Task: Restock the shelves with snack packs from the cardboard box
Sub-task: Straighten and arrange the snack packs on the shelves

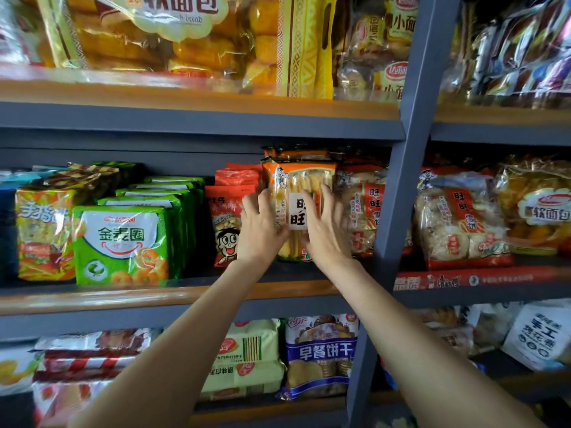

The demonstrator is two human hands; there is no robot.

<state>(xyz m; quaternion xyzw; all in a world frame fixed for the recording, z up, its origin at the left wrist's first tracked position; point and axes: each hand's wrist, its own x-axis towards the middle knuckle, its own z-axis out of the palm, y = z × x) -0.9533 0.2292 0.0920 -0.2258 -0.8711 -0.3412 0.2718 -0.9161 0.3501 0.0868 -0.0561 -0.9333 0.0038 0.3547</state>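
Note:
An orange snack pack [299,180] of yellow rice sticks stands upright on the middle shelf [123,296], between a red pack [227,217] and a pack of white rice crackers [363,208]. My left hand [261,225] lies flat against its left front, fingers spread. My right hand [326,225] presses on its right front, fingers spread too. Both palms touch the pack without closing round it. The cardboard box is out of view.
Green packs [123,242] fill the shelf's left side. A grey upright post [401,180] divides the shelving just right of my right hand. Bread bags [173,35] sit on the shelf above, biscuit packs [321,356] on the one below.

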